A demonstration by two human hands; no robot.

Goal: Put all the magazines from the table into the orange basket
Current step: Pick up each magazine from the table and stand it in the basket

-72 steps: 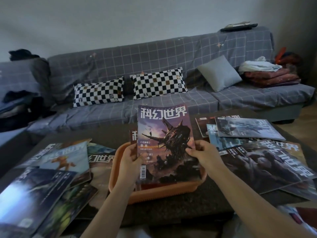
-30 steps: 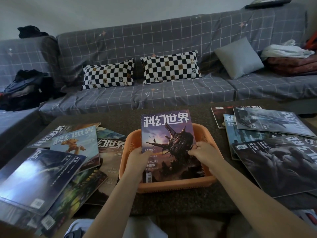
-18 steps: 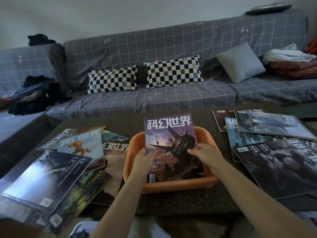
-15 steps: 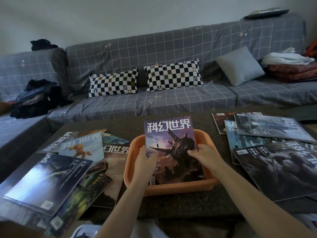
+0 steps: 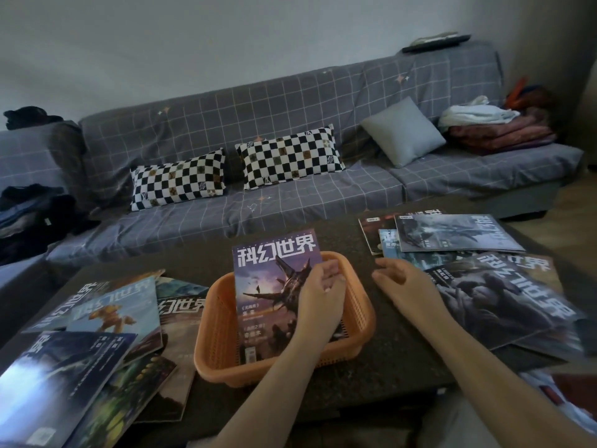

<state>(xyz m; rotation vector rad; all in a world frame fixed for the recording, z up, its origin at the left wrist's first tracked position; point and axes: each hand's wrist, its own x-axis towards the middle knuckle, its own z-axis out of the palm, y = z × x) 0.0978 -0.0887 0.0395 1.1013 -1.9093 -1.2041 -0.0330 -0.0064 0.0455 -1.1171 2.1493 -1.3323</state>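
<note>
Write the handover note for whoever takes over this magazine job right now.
Left hand: resting on the purple-covered magazine; grip unclear.
Right hand: open and empty, hovering between the basket and the right pile.
Orange plastic basket: centre of the dark table; the purple-covered magazine stands in it, leaning, its top poking above the far rim.
Done: that one magazine is in.
Left: the overlapping magazines on the left and the overlapping magazines on the right, all still on the table.
</note>
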